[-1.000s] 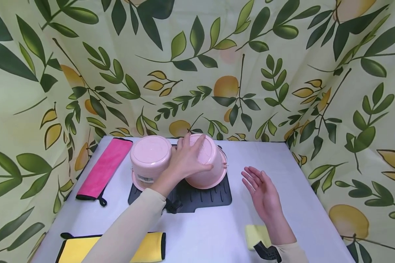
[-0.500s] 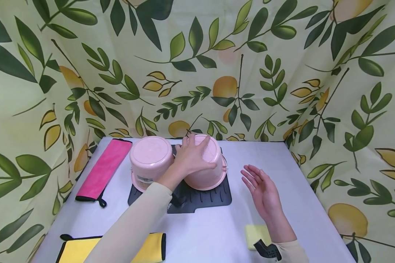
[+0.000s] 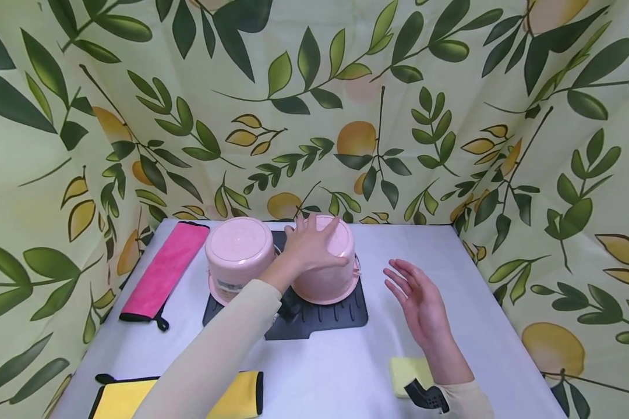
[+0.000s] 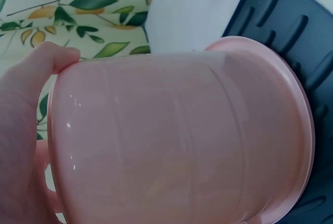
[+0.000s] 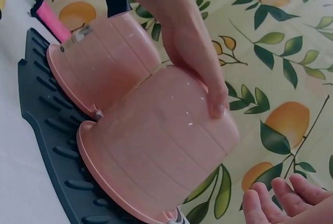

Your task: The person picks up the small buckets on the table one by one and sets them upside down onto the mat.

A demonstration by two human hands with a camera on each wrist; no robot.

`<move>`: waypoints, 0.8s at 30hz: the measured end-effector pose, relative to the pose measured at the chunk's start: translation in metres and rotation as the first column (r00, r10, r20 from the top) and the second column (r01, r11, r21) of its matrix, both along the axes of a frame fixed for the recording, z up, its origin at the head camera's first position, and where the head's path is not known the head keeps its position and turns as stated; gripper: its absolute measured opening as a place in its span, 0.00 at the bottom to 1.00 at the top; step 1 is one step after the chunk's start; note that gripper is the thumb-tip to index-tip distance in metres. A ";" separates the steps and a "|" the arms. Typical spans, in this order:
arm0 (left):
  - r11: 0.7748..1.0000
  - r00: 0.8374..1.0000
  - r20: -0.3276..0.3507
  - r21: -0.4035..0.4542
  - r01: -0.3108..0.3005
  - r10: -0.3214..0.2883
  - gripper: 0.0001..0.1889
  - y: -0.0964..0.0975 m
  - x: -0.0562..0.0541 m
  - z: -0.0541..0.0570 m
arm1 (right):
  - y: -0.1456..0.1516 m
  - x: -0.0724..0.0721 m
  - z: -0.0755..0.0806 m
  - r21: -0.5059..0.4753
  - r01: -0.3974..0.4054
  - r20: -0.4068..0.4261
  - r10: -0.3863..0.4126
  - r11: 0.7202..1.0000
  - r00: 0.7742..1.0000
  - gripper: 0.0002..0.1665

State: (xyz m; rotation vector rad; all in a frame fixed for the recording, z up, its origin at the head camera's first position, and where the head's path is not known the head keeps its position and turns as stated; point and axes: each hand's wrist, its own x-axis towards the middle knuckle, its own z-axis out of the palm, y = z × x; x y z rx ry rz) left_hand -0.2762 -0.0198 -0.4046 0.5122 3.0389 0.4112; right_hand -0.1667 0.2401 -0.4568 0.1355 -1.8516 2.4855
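Observation:
Two pink buckets stand upside down, rims down, on a dark ridged drying mat (image 3: 314, 329). My left hand (image 3: 311, 247) grips the right bucket (image 3: 325, 285) from above, thumb and fingers spread over the edge of its raised base. In the left wrist view the thumb (image 4: 65, 55) presses at that edge, and the bucket's rim meets the mat. The left bucket (image 3: 236, 265) stands close beside it, with a printed label low on its side. My right hand (image 3: 419, 299) hangs to the right of the mat, palm turned inward, fingers relaxed, holding nothing.
A folded pink cloth (image 3: 165, 270) with black edging lies left of the mat. A yellow cloth (image 3: 243, 396) lies at the front left, partly under the left sleeve. A pale yellow square pad (image 3: 403, 375) sits near the right wrist. Leaf-patterned curtain (image 3: 314, 116) encloses the table.
The right bucket, tilted a second ago, has come more upright on the mat. My left hand has shifted slightly right with it. The right hand has stayed nearly still.

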 end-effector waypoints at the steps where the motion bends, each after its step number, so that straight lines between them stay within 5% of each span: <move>1: 1.000 1.000 0.002 -0.007 0.005 -0.005 0.58 0.001 -0.001 0.000 | 0.000 0.000 0.000 0.004 0.003 -0.004 -0.003 1.000 1.000 0.39; 10: 0.999 1.000 0.011 -0.041 0.021 -0.021 0.58 0.002 0.000 -0.006 | -0.003 0.000 -0.002 -0.003 -0.003 0.001 0.003 1.000 1.000 0.38; 15: 0.998 0.992 -0.113 -0.034 0.050 -0.053 0.57 -0.013 0.008 -0.004 | -0.002 -0.003 -0.002 0.018 -0.002 -0.007 0.002 1.000 1.000 0.38; 24: 0.991 0.945 -0.324 0.096 0.088 -0.053 0.60 -0.078 0.048 0.006 | 0.002 -0.005 0.008 0.169 0.076 -0.045 -0.069 0.983 0.997 0.32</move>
